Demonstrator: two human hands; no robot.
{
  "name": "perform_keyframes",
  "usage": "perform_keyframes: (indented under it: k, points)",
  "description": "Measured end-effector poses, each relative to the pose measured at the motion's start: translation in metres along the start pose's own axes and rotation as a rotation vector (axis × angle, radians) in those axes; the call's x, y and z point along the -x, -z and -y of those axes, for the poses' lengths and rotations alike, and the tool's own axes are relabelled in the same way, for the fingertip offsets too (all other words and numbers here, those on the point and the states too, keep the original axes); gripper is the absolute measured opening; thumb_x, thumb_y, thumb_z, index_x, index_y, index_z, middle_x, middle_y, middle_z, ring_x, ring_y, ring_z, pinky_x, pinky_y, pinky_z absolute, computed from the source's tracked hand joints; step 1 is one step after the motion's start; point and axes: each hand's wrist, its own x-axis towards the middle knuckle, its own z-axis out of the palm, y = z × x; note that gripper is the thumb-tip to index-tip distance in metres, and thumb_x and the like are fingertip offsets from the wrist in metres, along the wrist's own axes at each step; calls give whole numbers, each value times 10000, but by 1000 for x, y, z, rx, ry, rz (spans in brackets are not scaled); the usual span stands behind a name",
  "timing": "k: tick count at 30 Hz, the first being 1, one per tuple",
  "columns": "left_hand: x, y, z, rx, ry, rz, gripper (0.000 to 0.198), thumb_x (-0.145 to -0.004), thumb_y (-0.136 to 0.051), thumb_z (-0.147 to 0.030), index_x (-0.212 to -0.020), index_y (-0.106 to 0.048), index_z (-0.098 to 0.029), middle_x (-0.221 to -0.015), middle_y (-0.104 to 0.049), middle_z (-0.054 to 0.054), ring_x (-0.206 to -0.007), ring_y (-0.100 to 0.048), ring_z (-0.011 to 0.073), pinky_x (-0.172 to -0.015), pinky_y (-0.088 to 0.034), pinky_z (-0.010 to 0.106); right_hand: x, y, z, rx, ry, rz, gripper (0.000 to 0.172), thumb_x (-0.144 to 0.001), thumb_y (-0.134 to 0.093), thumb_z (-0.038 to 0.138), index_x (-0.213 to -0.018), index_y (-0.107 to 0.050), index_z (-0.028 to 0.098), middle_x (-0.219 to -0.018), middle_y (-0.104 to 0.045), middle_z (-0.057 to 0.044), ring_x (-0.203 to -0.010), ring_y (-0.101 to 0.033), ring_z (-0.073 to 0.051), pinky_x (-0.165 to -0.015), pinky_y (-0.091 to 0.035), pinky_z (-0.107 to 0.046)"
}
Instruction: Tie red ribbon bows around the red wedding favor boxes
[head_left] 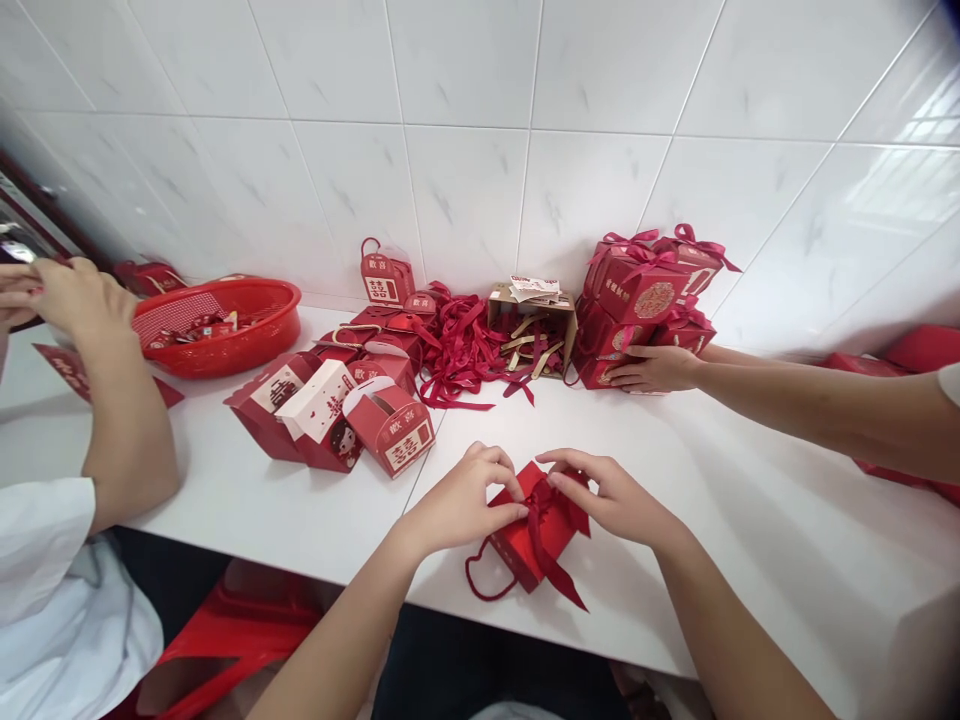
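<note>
On the white table right before me lies a red gift box with a dark red ribbon tied in a bow on it. My left hand pinches the ribbon near the knot from the left, thumb and fingertips close together. From the right, my right hand has its thumb and index finger on the bow's other side. One ribbon tail hangs over the box toward me. A red cord handle loops out at the box's lower left.
Untied red boxes stand left, near a ribbon heap and a carton of gold-coloured strips. A person's hands touch stacked ribboned boxes at right. Another person's arm is left, beside a red basket.
</note>
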Motion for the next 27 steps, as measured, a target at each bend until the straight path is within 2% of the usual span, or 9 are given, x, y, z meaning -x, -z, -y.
perform_keyframes:
  k: [3, 7, 9, 11, 13, 15, 18, 22, 27]
  points:
    - [-1, 1, -1, -11, 1, 4, 30, -752, -716, -254, -723, -714, -260, -868, -642, 26, -930, -556, 241, -818, -469, 359, 2, 4, 7, -28, -69, 67, 293, -948, -466, 376, -1108, -681, 256, -731, -701, 3, -643, -627, -149, -581, -507, -254]
    - [-2, -1, -1, -12, 19, 17, 51, -757, -719, -258, -710, -700, -254, -877, -647, 28, -953, -560, 246, -826, -468, 355, 12, 9, 18, -163, -246, 211, 370, -941, -453, 479, -1123, -659, 231, -506, -597, 52, -380, -516, -108, -393, -419, -205]
    - [-2, -1, -2, -18, 40, 29, 52, -761, -716, -248, -714, -694, -247, -886, -648, 31, -964, -558, 246, -840, -466, 360, 17, 14, 20, -206, -298, 267, 425, -951, -412, 502, -1168, -643, 220, -455, -582, 51, -340, -507, -115, -358, -398, -204]
    - [-2, -1, -3, -26, 55, 39, 51, -766, -709, -241, -719, -688, -242, -893, -645, 33, -970, -555, 246, -853, -462, 367, 19, 18, 19, -146, -299, 249, 416, -955, -415, 487, -1151, -662, 215, -420, -557, 49, -340, -520, -128, -360, -403, -210]
    - [-2, -1, -4, -26, 52, 40, 57, -767, -706, -244, -716, -681, -241, -896, -641, 33, -971, -555, 246, -857, -461, 368, 17, 20, 15, -7, -238, 135, 342, -931, -488, 456, -1075, -698, 229, -476, -589, 34, -409, -562, -136, -414, -443, -223]
    - [-2, -1, -4, -23, 41, 33, 64, -764, -708, -252, -712, -673, -239, -896, -638, 32, -970, -557, 246, -854, -461, 362, 13, 18, 12, 93, -134, 40, 265, -887, -580, 416, -1045, -709, 247, -700, -692, -7, -569, -625, -150, -521, -499, -242]
    - [-1, -1, -4, -28, 36, 44, 65, -772, -697, -243, -721, -657, -232, -896, -636, 30, -973, -551, 243, -852, -455, 352, 6, 10, 11, 89, 11, 99, 251, -876, -608, 313, -1115, -679, 281, -1042, -700, -28, -764, -641, -158, -665, -529, -265]
    - [-2, -1, -2, -34, 28, 79, 75, -770, -681, -224, -704, -647, -224, -874, -624, 24, -978, -540, 237, -862, -441, 348, 3, 2, 14, 126, 112, 179, 319, -921, -510, 179, -1185, -634, 308, -1021, -677, -21, -851, -620, -167, -785, -509, -305]
    - [-3, 1, 0, -32, 42, 106, 88, -774, -679, -254, -705, -642, -213, -867, -620, 22, -980, -535, 232, -860, -431, 343, 7, -1, 11, 178, 106, 199, 331, -918, -504, 128, -1200, -597, 273, -1008, -641, -37, -890, -598, -174, -827, -490, -333]
